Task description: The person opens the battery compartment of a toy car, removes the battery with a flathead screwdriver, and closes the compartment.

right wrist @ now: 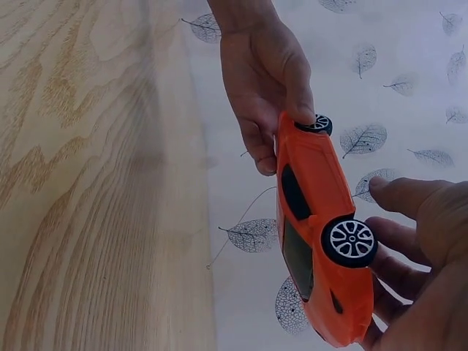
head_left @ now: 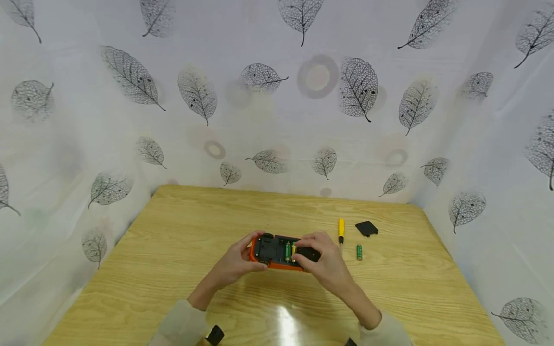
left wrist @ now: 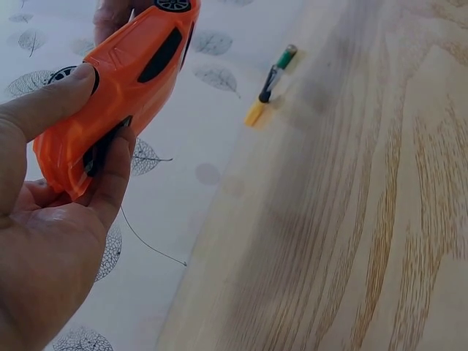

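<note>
An orange toy car (head_left: 277,265) is turned underside up above the table, its battery compartment facing the head camera. My left hand (head_left: 235,261) grips one end of it, thumb by a wheel in the left wrist view. A green battery (head_left: 287,252) lies in the compartment. Beside it, a second battery (head_left: 294,253), yellowish in this view, sits between the thumb and fingertips of my right hand (head_left: 326,262), which pinch it at the compartment. The right wrist view shows the car's side and wheel (right wrist: 351,241); its body hides the compartment there.
To the right lie a yellow-handled screwdriver (head_left: 341,229), a loose green battery (head_left: 359,252) and a black cover (head_left: 366,228). A thin wire (left wrist: 150,240) trails from the car. Leaf-patterned cloth surrounds the wooden table (head_left: 195,211) at the back and sides.
</note>
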Demonstrator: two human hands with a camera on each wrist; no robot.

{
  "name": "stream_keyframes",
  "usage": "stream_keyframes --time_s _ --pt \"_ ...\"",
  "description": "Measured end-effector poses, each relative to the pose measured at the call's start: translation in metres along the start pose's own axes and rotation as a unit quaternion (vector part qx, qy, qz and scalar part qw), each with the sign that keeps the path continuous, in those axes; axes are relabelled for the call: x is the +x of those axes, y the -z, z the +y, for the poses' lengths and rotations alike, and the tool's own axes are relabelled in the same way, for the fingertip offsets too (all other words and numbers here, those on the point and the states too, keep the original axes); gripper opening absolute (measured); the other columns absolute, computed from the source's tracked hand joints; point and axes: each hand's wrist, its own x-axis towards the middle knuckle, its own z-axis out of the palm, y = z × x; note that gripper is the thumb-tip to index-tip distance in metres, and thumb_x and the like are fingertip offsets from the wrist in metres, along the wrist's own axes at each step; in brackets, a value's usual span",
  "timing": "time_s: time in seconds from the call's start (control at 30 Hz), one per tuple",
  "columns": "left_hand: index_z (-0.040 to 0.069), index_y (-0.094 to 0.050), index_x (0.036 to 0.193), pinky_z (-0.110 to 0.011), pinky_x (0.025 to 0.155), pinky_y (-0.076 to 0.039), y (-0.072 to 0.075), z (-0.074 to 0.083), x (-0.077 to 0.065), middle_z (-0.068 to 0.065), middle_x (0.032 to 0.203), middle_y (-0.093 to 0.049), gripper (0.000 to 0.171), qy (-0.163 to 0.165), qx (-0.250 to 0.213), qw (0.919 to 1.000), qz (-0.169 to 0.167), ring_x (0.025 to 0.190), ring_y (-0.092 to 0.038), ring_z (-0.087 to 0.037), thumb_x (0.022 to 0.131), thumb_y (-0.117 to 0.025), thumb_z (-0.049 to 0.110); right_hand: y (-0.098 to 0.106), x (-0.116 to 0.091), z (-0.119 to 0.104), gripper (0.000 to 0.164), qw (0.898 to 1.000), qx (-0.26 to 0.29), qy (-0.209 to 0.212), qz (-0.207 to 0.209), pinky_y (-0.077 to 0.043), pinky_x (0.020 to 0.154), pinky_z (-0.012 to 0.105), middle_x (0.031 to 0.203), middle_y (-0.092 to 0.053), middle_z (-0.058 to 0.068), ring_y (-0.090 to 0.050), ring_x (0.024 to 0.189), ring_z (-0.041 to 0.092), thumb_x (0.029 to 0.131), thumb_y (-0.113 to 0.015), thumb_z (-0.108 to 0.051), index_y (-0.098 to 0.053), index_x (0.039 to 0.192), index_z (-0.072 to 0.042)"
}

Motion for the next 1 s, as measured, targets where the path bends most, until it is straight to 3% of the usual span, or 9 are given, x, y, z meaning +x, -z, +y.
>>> stream_keyframes --time_s 0.33,0.8,1.0 --pt "0.017 -0.029 0.145 -0.037 0.086 -0.05 -0.002 0.001 0.001 -0.013 0.146 -0.029 0.079 -0.001 -0.009 0.9999 -0.006 0.12 -0.049 -0.027 0.08 -0.071 0.002 -0.006 -0.001 0.002 0.027 0.999 -0.047 0.026 0.004 -0.045 0.076 0.035 0.102 -0.062 0.001 -0.048 0.097 0.014 0.072 -0.081 -0.024 -0.073 0.094 -0.011" --pt "0.02 -0.029 0.145 -0.037 0.087 -0.049 -0.005 0.002 0.003 -0.013 0.146 -0.029 0.08 0.001 -0.002 0.9999 -0.01 0.119 -0.049 -0.027 0.08 -0.072 0.002 -0.01 -0.002 0.005 0.025 0.997 -0.072 0.008 -0.009 -0.042 0.077 0.037 0.103 -0.062 -0.002 -0.046 0.096 0.012 0.072 -0.081 -0.025 -0.074 0.093 -0.012" --pt "0.021 -0.03 0.144 -0.037 0.087 -0.05 -0.003 0.0 0.002 -0.014 0.146 -0.028 0.08 -0.002 0.004 0.9999 -0.01 0.12 -0.049 -0.027 0.08 -0.072 0.003 -0.014 -0.003 0.008 0.022 0.997 -0.068 0.026 0.015 -0.045 0.075 0.034 0.102 -0.062 -0.003 -0.046 0.096 0.012 0.074 -0.081 -0.022 -0.074 0.092 -0.011"
